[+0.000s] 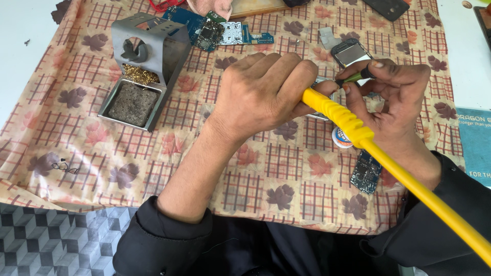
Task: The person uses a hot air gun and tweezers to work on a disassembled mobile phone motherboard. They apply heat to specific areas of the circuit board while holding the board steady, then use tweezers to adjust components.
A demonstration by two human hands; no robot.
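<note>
Nearest, black sleeves rest at the worktop (20,30) edge, which is covered by a leaf-and-check patterned cloth (286,179). The left hand (263,92) has its grip closed around the ribbed yellow soldering iron (337,115), whose cord runs off toward 4 o'clock. At 3 o'clock of it, the right hand (396,94) pinches a thin green-and-black tool (355,76) in its fingertips. Both tips meet over a small part mostly hidden under the hands (what it is I cannot tell), so the work looks mid-way, nothing set down. A dark circuit board (366,173) and a small round tin (340,138) lie at 5 o'clock. Farther, at 10 o'clock, a metal iron stand (148,51) with sponge; at 12 o'clock, a blue circuit board (217,30).
</note>
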